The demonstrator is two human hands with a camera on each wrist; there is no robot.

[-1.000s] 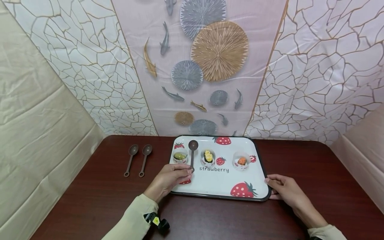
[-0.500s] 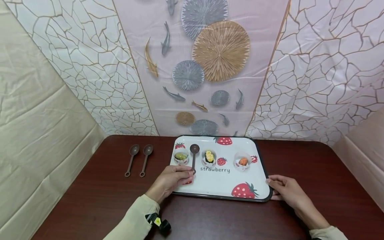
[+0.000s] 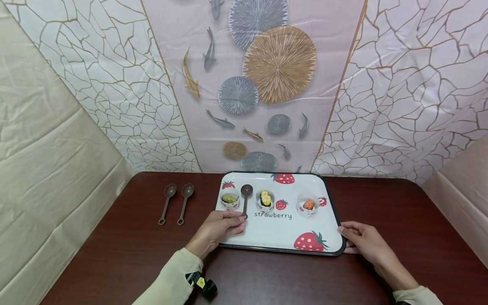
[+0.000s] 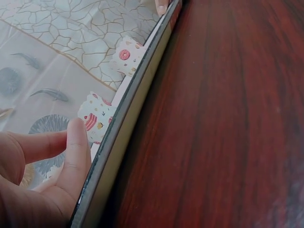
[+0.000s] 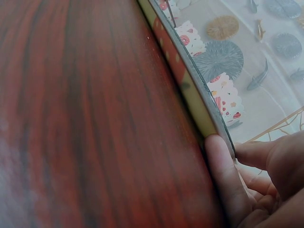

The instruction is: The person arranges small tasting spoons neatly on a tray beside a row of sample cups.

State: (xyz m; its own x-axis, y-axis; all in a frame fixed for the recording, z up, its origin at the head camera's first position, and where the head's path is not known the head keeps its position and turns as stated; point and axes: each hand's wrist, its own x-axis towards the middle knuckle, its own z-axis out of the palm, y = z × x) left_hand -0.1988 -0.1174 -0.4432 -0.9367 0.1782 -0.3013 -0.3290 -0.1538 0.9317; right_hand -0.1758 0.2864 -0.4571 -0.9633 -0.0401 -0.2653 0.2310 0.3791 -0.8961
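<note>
In the head view my left hand pinches the ring end of a brown measuring spoon over the left part of a white strawberry-print tray. The spoon's bowl points away from me, between two paper cups. My right hand grips the tray's dark rim at the near right corner; in the right wrist view one finger lies along the outer side. On the tray stand a cup with green food, a cup with yellow-topped food and a cup with orange food.
Two more brown spoons, a left one and a right one, lie side by side on the dark red table, left of the tray. A patterned cloth hangs behind the table's back edge.
The spoon in my left hand dips slightly toward me, then rises back a little. The right hand keeps its hold on the tray rim, and the cups stay in place.
</note>
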